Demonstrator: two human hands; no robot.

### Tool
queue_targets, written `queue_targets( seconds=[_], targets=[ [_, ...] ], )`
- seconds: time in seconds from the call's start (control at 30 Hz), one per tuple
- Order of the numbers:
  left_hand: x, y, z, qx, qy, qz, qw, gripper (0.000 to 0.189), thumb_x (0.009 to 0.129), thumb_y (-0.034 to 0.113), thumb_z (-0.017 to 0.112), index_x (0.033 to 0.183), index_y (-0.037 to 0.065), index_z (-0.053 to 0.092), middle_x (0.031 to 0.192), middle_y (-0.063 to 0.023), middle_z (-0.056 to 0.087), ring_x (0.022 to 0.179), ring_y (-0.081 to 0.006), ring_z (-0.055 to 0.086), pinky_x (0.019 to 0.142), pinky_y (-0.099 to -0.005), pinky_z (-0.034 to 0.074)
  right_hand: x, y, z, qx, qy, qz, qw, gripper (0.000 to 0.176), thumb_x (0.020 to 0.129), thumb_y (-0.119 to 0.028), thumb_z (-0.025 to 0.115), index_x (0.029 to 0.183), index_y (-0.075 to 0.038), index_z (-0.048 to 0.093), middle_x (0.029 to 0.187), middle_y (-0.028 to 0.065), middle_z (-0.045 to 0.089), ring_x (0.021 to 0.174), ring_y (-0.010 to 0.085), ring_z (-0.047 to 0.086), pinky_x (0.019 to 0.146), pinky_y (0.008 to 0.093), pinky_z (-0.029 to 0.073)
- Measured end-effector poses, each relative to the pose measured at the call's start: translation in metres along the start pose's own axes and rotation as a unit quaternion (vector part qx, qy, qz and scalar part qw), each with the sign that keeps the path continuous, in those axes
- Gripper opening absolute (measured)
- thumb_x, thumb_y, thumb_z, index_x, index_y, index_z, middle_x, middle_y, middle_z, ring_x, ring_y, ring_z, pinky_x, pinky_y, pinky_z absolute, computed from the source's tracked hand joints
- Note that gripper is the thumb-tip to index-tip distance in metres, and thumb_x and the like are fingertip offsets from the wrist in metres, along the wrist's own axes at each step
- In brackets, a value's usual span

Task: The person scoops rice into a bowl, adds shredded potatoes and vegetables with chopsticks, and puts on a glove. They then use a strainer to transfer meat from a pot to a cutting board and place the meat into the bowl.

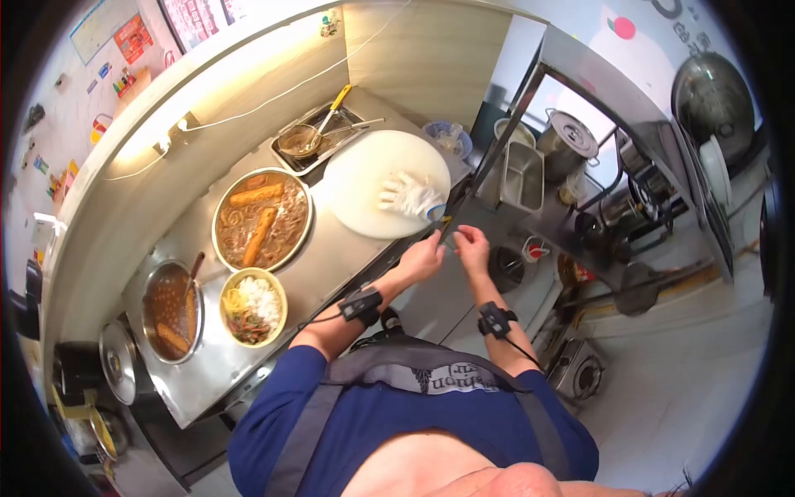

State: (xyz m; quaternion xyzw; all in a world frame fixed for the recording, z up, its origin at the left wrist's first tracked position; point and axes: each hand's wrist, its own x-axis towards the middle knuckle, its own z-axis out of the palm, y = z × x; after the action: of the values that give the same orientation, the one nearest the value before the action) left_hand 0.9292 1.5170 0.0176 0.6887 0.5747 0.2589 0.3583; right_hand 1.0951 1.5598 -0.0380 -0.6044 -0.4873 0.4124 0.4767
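My left hand (pixel 422 257) is at the counter's front edge, just below a round white board (pixel 356 186), with its fingers pressed together. Close to its right, my right hand (pixel 473 247) is raised with bent, pinched fingers; the two hands are apart. Whatever either pinch holds is too small to make out. On the board lies a crumpled, whitish translucent glove (pixel 406 195), near the board's right edge. A small blue-rimmed item (pixel 436 212) rests beside the glove, above my left fingertips.
Left of the board sit a large pan of brown stew (pixel 261 219), a bowl of rice and vegetables (pixel 253 307) and a pot of broth (pixel 172 311). Behind is a tray with ladles (pixel 319 137). A metal rack (pixel 613 207) holding pots stands right.
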Motion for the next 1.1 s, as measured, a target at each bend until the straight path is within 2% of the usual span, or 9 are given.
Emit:
queue_targets(
  seconds=[0.17, 0.23, 0.3, 0.43, 0.6, 0.7, 0.83, 0.9, 1.1],
  targets=[
    [0.111, -0.058, 0.052, -0.083, 0.080, -0.076, 0.990, 0.032, 0.088, 0.015, 0.043, 0.110, -0.005, 0.054, 0.093, -0.0292, 0.065, 0.090, -0.0415, 0.064, 0.078, -0.0488, 0.049, 0.062, 0.011, 0.045, -0.157, 0.008, -0.182, 0.971, 0.027, 0.076, -0.021, 0.076, 0.092, -0.002, 0.064, 0.083, 0.0121, 0.068, 0.075, 0.0272, 0.065, 0.071, 0.0361, 0.051],
    [0.122, -0.059, 0.042, -0.129, 0.154, -0.065, 0.977, 0.029, 0.087, 0.012, 0.041, 0.105, -0.005, 0.056, 0.089, -0.0259, 0.066, 0.084, -0.0378, 0.066, 0.072, -0.0467, 0.051, 0.072, 0.011, 0.050, -0.120, -0.085, -0.021, 0.989, 0.026, 0.077, -0.021, 0.075, 0.090, -0.002, 0.064, 0.080, 0.0120, 0.068, 0.077, 0.0287, 0.065, 0.071, 0.0372, 0.050],
    [0.126, -0.014, 0.004, -0.408, 0.122, -0.358, 0.831, 0.026, 0.086, 0.007, 0.039, 0.100, -0.003, 0.060, 0.084, -0.0166, 0.066, 0.072, -0.0242, 0.064, 0.057, -0.0376, 0.050, 0.077, 0.023, 0.051, -0.118, -0.124, -0.036, 0.985, 0.020, 0.079, -0.017, 0.072, 0.087, -0.002, 0.062, 0.078, 0.0111, 0.067, 0.073, 0.0250, 0.065, 0.068, 0.0371, 0.050],
    [0.146, -0.028, 0.002, -0.712, 0.444, -0.241, 0.488, 0.016, 0.085, -0.001, 0.045, 0.076, 0.005, 0.057, 0.069, -0.0087, 0.058, 0.056, -0.0205, 0.054, 0.047, -0.0311, 0.044, 0.073, -0.036, 0.043, -0.029, -0.215, -0.033, 0.976, 0.012, 0.085, -0.009, 0.067, 0.088, -0.001, 0.058, 0.076, 0.0053, 0.064, 0.063, 0.0116, 0.062, 0.059, 0.0272, 0.050],
    [0.123, -0.009, -0.007, -0.048, 0.404, -0.155, 0.900, 0.027, 0.077, 0.003, 0.057, 0.103, 0.004, 0.065, 0.091, -0.0195, 0.065, 0.083, -0.0345, 0.063, 0.072, -0.0422, 0.051, 0.101, -0.064, 0.048, 0.149, -0.317, -0.004, 0.936, 0.011, 0.089, -0.008, 0.062, 0.093, -0.001, 0.055, 0.079, 0.0019, 0.058, 0.061, 0.0088, 0.058, 0.054, 0.0233, 0.047],
    [0.119, -0.004, -0.036, 0.238, 0.458, 0.003, 0.856, 0.028, 0.077, 0.007, 0.059, 0.105, 0.005, 0.064, 0.099, -0.0204, 0.064, 0.096, -0.0367, 0.061, 0.081, -0.0468, 0.048, 0.106, -0.095, 0.047, 0.125, -0.368, -0.055, 0.920, 0.007, 0.090, -0.006, 0.061, 0.093, -0.002, 0.055, 0.079, -0.0004, 0.056, 0.058, 0.0051, 0.050, 0.053, 0.0205, 0.043],
    [0.121, 0.028, -0.072, -0.426, 0.411, -0.124, 0.796, 0.058, 0.093, 0.016, 0.054, 0.146, 0.012, 0.032, 0.142, -0.0146, 0.045, 0.121, -0.0315, 0.050, 0.094, -0.0445, 0.048, 0.108, -0.154, 0.060, 0.062, -0.411, -0.278, 0.866, 0.010, 0.084, -0.004, 0.064, 0.092, -0.003, 0.060, 0.084, 0.0077, 0.060, 0.070, 0.0170, 0.059, 0.060, 0.0292, 0.048],
    [0.106, 0.060, -0.095, -0.712, 0.301, 0.121, 0.622, 0.061, 0.099, 0.029, 0.046, 0.152, 0.017, 0.017, 0.149, -0.0127, 0.035, 0.126, -0.0375, 0.045, 0.095, -0.0513, 0.048, 0.103, -0.177, 0.067, -0.004, -0.402, -0.393, 0.827, 0.014, 0.080, -0.003, 0.065, 0.093, -0.003, 0.060, 0.085, 0.0096, 0.061, 0.075, 0.0221, 0.060, 0.066, 0.0339, 0.050],
    [0.074, 0.068, -0.112, -0.577, 0.431, 0.241, 0.650, 0.070, 0.099, 0.046, 0.042, 0.153, 0.023, 0.004, 0.157, -0.0177, 0.008, 0.135, -0.0458, 0.029, 0.097, -0.0641, 0.040, 0.067, -0.205, 0.082, -0.158, -0.376, -0.500, 0.764, 0.017, 0.086, -0.018, 0.063, 0.099, -0.007, 0.064, 0.091, 0.0152, 0.066, 0.083, 0.0332, 0.066, 0.071, 0.0402, 0.051]
  ],
)
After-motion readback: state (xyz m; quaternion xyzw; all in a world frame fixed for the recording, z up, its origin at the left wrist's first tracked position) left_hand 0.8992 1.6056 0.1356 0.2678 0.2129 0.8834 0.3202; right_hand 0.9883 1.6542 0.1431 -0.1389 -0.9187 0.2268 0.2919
